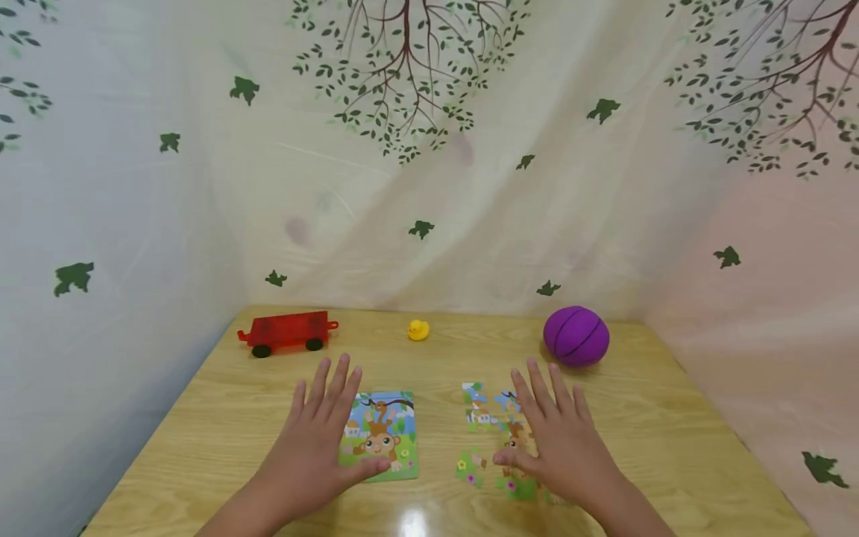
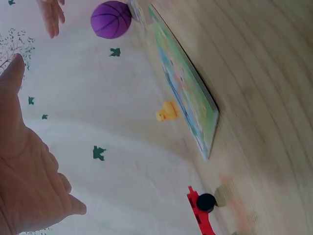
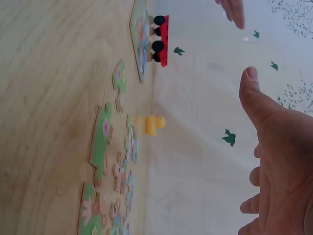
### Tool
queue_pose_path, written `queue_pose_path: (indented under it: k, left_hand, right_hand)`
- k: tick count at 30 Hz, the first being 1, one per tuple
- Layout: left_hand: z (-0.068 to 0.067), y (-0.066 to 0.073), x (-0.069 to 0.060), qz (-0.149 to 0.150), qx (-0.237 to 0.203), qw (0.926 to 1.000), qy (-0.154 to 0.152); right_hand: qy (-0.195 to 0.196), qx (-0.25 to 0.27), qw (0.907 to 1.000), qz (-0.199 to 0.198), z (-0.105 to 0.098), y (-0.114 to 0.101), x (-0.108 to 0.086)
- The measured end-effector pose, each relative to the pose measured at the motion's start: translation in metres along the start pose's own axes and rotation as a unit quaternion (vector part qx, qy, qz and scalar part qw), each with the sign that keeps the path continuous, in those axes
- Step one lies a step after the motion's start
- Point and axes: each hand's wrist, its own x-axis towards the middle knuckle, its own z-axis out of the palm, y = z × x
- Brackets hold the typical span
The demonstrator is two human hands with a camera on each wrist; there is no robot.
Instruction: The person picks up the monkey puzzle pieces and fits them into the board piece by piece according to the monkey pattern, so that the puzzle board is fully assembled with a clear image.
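My left hand (image 1: 312, 444) is held above the table with fingers spread and straight, partly covering a square monkey picture board (image 1: 396, 440). Nothing is in its grasp. To the right, my right hand (image 1: 560, 440) hovers likewise, fingers spread, over loose jigsaw puzzle pieces (image 1: 520, 488), and hides some of them. The right wrist view shows the puzzle pieces (image 3: 101, 139) lying flat on the table, apart from the hand (image 3: 283, 161). In the left wrist view the picture board (image 2: 188, 93) lies flat, with the hand (image 2: 32, 171) raised away from it.
Along the back of the wooden table (image 1: 201, 440) stand a red toy wagon (image 1: 290, 331) at left, a small yellow rubber duck (image 1: 418, 330) in the middle and a purple ball (image 1: 576, 336) at right. A cloth backdrop (image 1: 376, 261) with printed leaves surrounds the table's back and sides.
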Motion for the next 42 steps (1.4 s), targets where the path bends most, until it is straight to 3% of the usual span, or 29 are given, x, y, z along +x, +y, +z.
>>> queue_pose_path:
  k: [4, 12, 17, 24, 27, 30, 37, 42]
  left_hand:
    - [0.001, -0.015, 0.005, 0.004, -0.013, 0.9997, -0.020]
    - [0.014, -0.052, 0.014, 0.006, 0.004, 0.9976, -0.070]
    - [0.019, -0.066, 0.018, 0.015, 0.004, 0.9952, -0.097]
    - [0.021, -0.081, 0.025, 0.004, -0.022, 0.9774, -0.210]
    - [0.024, -0.087, 0.026, -0.010, -0.034, 0.9683, -0.247]
    - [0.026, -0.089, 0.026, -0.021, -0.040, 0.9629, -0.266]
    - [0.028, -0.089, 0.024, -0.030, -0.045, 0.9564, -0.287]
    - [0.032, -0.086, 0.025, -0.027, -0.044, 0.9532, -0.298]
  right_hand:
    - [-0.010, 0.015, 0.9998, -0.004, 0.004, 0.009, 0.009]
    - [-0.044, 0.045, 0.9979, -0.017, 0.018, 0.026, 0.040]
    - [-0.069, 0.071, 0.9948, -0.023, 0.033, 0.032, 0.061]
    - [-0.149, 0.105, 0.9829, -0.027, 0.055, 0.034, 0.091]
    - [-0.175, 0.118, 0.9772, -0.021, 0.062, 0.033, 0.098]
    - [-0.189, 0.117, 0.9743, -0.035, 0.065, 0.032, 0.104]
    - [-0.198, 0.086, 0.9716, -0.097, 0.072, 0.026, 0.115]
    - [-0.196, 0.084, 0.9711, -0.108, 0.076, 0.025, 0.117]
